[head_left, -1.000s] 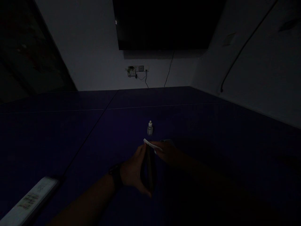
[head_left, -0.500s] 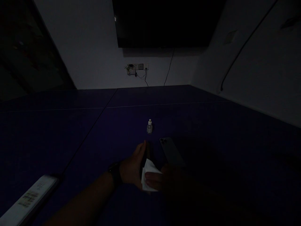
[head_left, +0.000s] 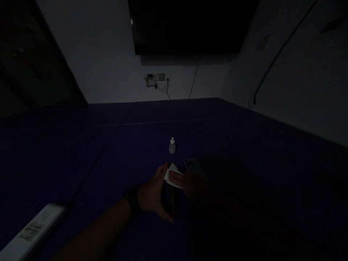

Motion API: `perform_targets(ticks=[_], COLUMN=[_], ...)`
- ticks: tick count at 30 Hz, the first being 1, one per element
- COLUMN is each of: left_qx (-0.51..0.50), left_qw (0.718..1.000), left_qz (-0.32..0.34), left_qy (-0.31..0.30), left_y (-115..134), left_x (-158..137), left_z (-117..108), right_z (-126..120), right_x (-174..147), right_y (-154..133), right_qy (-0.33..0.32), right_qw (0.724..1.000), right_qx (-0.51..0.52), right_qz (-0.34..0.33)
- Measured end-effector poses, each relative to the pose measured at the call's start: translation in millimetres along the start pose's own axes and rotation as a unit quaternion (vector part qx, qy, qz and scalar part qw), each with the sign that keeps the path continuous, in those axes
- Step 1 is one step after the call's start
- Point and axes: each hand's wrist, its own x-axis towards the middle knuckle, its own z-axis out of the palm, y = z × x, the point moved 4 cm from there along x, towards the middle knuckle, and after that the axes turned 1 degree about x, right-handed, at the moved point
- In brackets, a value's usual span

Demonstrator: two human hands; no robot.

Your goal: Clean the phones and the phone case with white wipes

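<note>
Head view, dim scene, components listed by decreasing size. Dark purple surface (head_left: 81,156): flat, crossed by thin seams, reaching back to the pale wall (head_left: 103,54). Black screen (head_left: 187,27): mounted high on that wall, unlit. White oblong object (head_left: 32,232): lying on the surface at lower left, with blurred markings on its top. Left hand (head_left: 152,194): thumb and fingers spread in a wide C. Right hand (head_left: 193,185): fingers extended close together; the position of its thumb cannot be told. Slim dark object (head_left: 172,199): centred between the hands, edge toward the viewer, held at its far end by the left fingers and at its near end by the left thumb; too dark to identify. Phone (head_left: 194,165): lying camera side up just right of the object, partly covered by the right hand. White cloth (head_left: 172,169): folded, held under the right fingers against the far part of the object. Socket panel (head_left: 157,77): on the wall below the screen. Dark watch (head_left: 133,199): around the left wrist. Dropper bottle (head_left: 172,147): upright, beyond the object.
</note>
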Motion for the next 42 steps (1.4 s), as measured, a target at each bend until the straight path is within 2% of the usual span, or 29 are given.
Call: perform_targets(ticks=[4, 8, 11, 14, 18, 20, 23, 24, 27, 29, 31, 35, 38, 42], left_qx=[-0.01, -0.029, -0.032, -0.02, -0.007, 0.004, 0.002, -0.004, -0.015, -0.011, 0.004, 0.017, 0.006, 0.01], left_qw=[1.0, 0.999, 0.999, 1.0, 1.0, 1.0, 1.0, 1.0, 1.0, 1.0, 1.0, 1.0, 1.0, 0.999], left_qz=[0.007, -0.013, -0.016, 0.005, 0.019, 0.015, 0.011, 0.007, -0.013, -0.019, -0.014, 0.011, 0.027, 0.032], left_qy=[0.001, 0.001, 0.001, 0.0, 0.002, 0.002, -0.007, -0.005, -0.008, -0.014, -0.014, -0.001, 0.001, 0.003], left_y=[10.7, 13.6, 13.8, 12.1, 1.6, -3.3, -4.8, -4.4, -4.3, -6.1, -8.3, -5.9, 3.0, 9.7], left_x=[5.2, 6.4, 6.4, 5.7, 1.4, -0.5, -1.3, -1.2, -1.7, -2.8, -3.8, -2.3, 1.9, 5.1], left_z=[-5.2, -6.5, -6.1, -4.6, 0.4, 2.5, 3.2, 2.4, 1.0, 1.8, 3.0, 1.9, -1.4, -3.7], right_z=[-4.0, -10.5, -14.9, -20.5, -11.7, -5.5, -7.4, -8.0, -13.9, -15.9, -14.7, -6.8, -5.9, -9.7], right_x=[21.1, 36.2, 40.0, 35.0, 11.6, -3.8, -22.3, -26.2, -27.8, -21.6, -12.2, 7.9, 20.8, 36.2], right_y=[19.7, 31.4, 33.5, 21.9, -10.5, -29.6, -53.7, -60.1, -67.7, -62.5, -50.2, -16.8, -1.0, 12.8], right_qy=[0.009, 0.026, 0.016, 0.027, -0.034, -0.059, -0.015, -0.022, -0.018, -0.013, -0.009, -0.019, -0.017, 0.017], right_qw=[0.989, 0.958, 0.948, 0.971, 0.995, 0.997, 0.997, 0.994, 0.988, 0.987, 0.991, 0.999, 0.999, 0.992], right_qx=[0.11, 0.227, 0.247, 0.191, 0.089, 0.051, 0.018, 0.004, -0.036, -0.042, -0.035, -0.031, -0.019, 0.06], right_qz=[0.098, 0.175, 0.201, 0.138, 0.032, -0.019, -0.079, -0.104, -0.151, -0.153, -0.128, -0.009, 0.042, 0.113])
